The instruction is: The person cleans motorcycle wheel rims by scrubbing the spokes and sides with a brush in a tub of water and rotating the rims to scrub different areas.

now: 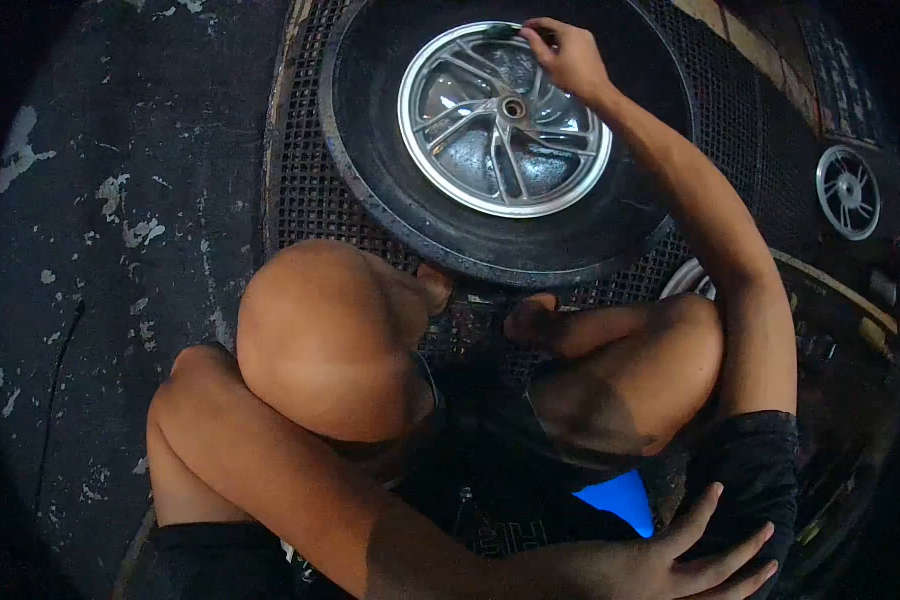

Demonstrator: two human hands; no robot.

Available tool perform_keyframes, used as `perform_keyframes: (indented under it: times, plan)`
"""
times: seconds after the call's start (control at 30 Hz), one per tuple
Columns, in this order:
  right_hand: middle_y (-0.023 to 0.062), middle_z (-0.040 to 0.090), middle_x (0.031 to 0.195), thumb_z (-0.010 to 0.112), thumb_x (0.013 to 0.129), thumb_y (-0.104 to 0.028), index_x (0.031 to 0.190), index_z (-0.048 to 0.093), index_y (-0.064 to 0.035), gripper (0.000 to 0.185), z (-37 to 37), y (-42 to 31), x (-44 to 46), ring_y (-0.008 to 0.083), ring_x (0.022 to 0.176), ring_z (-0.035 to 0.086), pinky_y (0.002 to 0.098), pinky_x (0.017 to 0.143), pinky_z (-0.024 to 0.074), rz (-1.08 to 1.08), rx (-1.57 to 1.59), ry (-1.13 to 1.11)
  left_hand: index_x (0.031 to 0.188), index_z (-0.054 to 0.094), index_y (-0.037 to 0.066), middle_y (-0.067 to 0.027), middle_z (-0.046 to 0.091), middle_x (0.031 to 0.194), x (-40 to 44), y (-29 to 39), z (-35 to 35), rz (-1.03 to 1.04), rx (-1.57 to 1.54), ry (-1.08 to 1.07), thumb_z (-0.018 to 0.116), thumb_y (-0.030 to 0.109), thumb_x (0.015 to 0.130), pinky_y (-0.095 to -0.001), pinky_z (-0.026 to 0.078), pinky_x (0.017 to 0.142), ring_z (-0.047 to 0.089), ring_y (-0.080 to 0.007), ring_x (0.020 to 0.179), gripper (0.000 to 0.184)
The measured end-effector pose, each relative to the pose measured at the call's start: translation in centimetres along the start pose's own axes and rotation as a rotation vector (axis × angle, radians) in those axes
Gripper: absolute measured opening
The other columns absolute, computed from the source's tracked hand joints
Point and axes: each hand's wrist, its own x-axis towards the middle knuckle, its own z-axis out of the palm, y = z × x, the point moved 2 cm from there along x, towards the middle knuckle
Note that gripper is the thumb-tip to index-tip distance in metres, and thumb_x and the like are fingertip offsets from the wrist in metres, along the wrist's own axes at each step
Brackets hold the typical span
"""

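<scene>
A silver spoked wheel rim (513, 108) lies flat in a wide round black basin (355, 165), possibly made from a tyre. Wet, shiny patches show between its spokes. At the wheel's far edge, my right hand (572, 62) has its fingers closed on a small dark green pad (502, 33), pressed against the metal. The pad is mostly covered, so its exact kind is unclear. My left hand (705, 562) is low at the lower right, close to my dark shorts, with its fingers spread and nothing in them.
My bent knees (320, 340) and feet are close to the basin's near side. Black grid matting (305, 190) lies under the basin. Another silver wheel (849, 193) stands at the right, and part of a pale rim (688, 278) shows behind my right arm. Worn dark floor (120, 300) extends left.
</scene>
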Motion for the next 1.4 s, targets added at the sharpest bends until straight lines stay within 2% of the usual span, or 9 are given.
perform_keyframes:
  times: [0.1,0.3,0.4,0.6,0.7,0.8,1.0,1.13,1.4]
  plan:
    - [0.0187,0.073,0.092,0.068,0.092,-0.024,0.110,0.072,-0.0042,0.027,2.1,-2.3,-0.1,0.0281,0.082,0.073,0.0388,0.077,0.0569,-0.103,0.114,-0.058,0.160,0.004,0.027,-0.0181,0.000,0.165,1.9,1.1,4.3,-0.102,-0.016,0.364,0.065,0.040,0.089,-0.0788,0.030,0.103,0.008,-0.0449,0.150,0.094]
    - [0.0186,0.073,0.097,0.067,0.093,-0.021,0.111,0.072,-0.0063,0.024,5.8,-3.8,-1.4,0.0311,0.084,0.073,0.0389,0.078,0.0572,-0.369,0.207,-0.148,0.159,0.004,0.027,-0.0187,0.000,0.165,0.9,0.7,3.0,-0.104,0.003,0.351,0.064,0.042,0.089,-0.0785,0.031,0.103,0.009,-0.0451,0.150,0.094]
    - [0.0174,0.073,0.100,0.068,0.092,-0.018,0.111,0.072,-0.0070,0.022,5.0,-4.9,-2.6,0.0311,0.089,0.073,0.0384,0.080,0.0569,-0.360,0.252,-0.337,0.159,0.005,0.027,-0.0190,0.001,0.164,-0.2,-0.1,-0.1,0.020,-0.004,-0.002,0.064,0.043,0.089,-0.0789,0.032,0.103,0.009,-0.0451,0.150,0.093]
    - [0.0161,0.072,0.109,0.068,0.093,-0.019,0.114,0.071,-0.0055,0.025,2.8,-5.5,-4.9,0.0317,0.100,0.070,0.0399,0.088,0.0550,-0.561,0.298,-0.550,0.159,0.006,0.027,-0.0175,0.002,0.165,0.9,1.7,3.7,-0.111,0.058,0.274,0.061,0.043,0.090,-0.0776,0.031,0.105,0.009,-0.0445,0.150,0.090]
    - [0.0160,0.072,0.110,0.066,0.094,-0.018,0.113,0.070,-0.0043,0.024,0.2,-6.7,-6.1,0.0324,0.104,0.069,0.0413,0.091,0.0541,-0.510,0.301,-0.772,0.159,0.009,0.026,-0.0169,0.003,0.165,-0.1,0.5,0.4,0.031,-0.093,-0.018,0.058,0.044,0.092,-0.0777,0.030,0.105,0.008,-0.0432,0.150,0.085]
    - [0.0156,0.072,0.108,0.066,0.093,-0.016,0.111,0.071,-0.0038,0.022,-1.6,-6.9,-7.2,0.0325,0.103,0.069,0.0413,0.089,0.0537,-0.538,0.314,-0.862,0.158,0.013,0.026,-0.0170,0.005,0.165,0.4,1.8,3.6,-0.119,0.036,0.251,0.051,0.048,0.096,-0.0786,0.028,0.105,0.008,-0.0417,0.151,0.076]
    - [0.0143,0.072,0.105,0.067,0.091,-0.012,0.108,0.071,-0.0046,0.019,-5.7,-6.6,-9.3,0.0313,0.101,0.068,0.0410,0.087,0.0527,-0.460,0.178,-1.020,0.158,0.013,0.027,-0.0179,0.007,0.164,0.2,0.9,1.6,0.004,-0.148,-0.017,0.034,0.059,0.100,-0.0790,0.024,0.106,0.007,-0.0407,0.151,0.069]
    - [0.0138,0.073,0.103,0.067,0.091,-0.009,0.108,0.072,-0.0045,0.019,-8.7,-6.3,-9.8,0.0300,0.099,0.069,0.0400,0.087,0.0524,-0.233,0.076,-1.156,0.158,0.013,0.027,-0.0192,0.009,0.163,0.4,2.0,4.5,-0.135,0.010,0.249,0.030,0.059,0.101,-0.0775,0.027,0.105,0.009,-0.0399,0.151,0.068]
    - [0.0156,0.074,0.103,0.072,0.086,-0.007,0.105,0.073,-0.0025,0.020,-12.1,0.3,-8.4,0.0285,0.101,0.070,0.0385,0.090,0.0533,-0.114,-0.091,-1.007,0.158,0.012,0.025,-0.0202,0.013,0.162,0.5,2.1,4.7,-0.129,0.050,0.221,0.025,0.056,0.102,-0.0756,0.031,0.105,0.014,-0.0392,0.150,0.065]
